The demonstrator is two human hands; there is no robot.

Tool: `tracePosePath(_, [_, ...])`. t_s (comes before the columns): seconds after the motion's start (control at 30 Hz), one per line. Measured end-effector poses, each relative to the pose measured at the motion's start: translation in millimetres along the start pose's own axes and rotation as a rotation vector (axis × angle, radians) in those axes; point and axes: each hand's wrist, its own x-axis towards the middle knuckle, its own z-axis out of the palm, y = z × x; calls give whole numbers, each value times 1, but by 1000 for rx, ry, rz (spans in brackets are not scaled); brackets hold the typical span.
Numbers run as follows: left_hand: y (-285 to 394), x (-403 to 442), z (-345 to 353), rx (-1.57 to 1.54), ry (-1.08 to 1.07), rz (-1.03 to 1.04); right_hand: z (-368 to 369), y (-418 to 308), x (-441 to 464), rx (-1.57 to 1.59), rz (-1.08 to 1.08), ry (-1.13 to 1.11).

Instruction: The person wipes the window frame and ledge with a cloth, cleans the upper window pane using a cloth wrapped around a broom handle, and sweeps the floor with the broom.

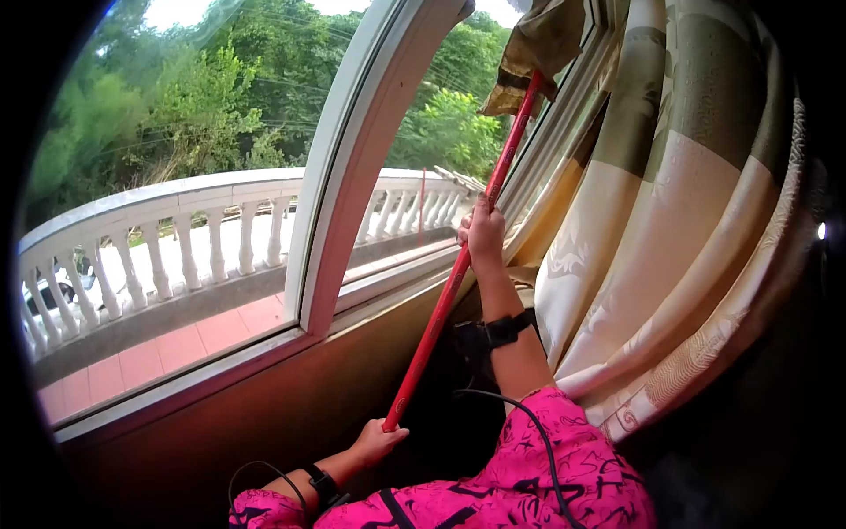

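Note:
A long red pole (pixel 449 295) slants from the lower middle up to the window's upper right. My left hand (pixel 377 443) is closed round its lower end. Higher up, my right hand (pixel 484 231) grips the same pole near the window sill. A brownish cloth (pixel 539 44) hangs over the pole's top end, close to the window frame on the right. Black bands are strapped on both my wrists.
A sliding window with a white frame (pixel 339 159) fills the left and centre. Outside are a white balustrade (pixel 185 256), pink tiles (pixel 220 326) and trees. A cream and olive curtain (pixel 634 229) hangs at the right. Dark cables run by my arms.

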Motion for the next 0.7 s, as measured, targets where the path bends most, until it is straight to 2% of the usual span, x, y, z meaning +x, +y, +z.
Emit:
tracePosePath(0.07, [-20,-14,11,54,62,46,-22,23,-1,-26,99,60])
tracePosePath(0.2, [-47,-46,32,129,135,-67,-65,102,-23,-94,266,148])
tracePosePath(0.3, [-139,-74,37,255,160,-99,-70,151,-96,-107,365,102])
tracePosePath(0.4, [-215,-154,60,279,150,-216,-76,187,-203,-94,477,57])
tracePosePath(0.47, [-258,-215,69,316,105,-297,-73,187,-279,36,589,-22])
tracePosePath(0.53, [-295,-285,72,418,179,-370,-52,173,-358,100,656,-104])
tracePosePath(0.63, [-290,-343,97,381,303,-408,-39,121,-401,228,647,-228])
tracePosePath(0.7, [-272,-350,101,366,419,-414,-27,89,-394,268,528,-283])
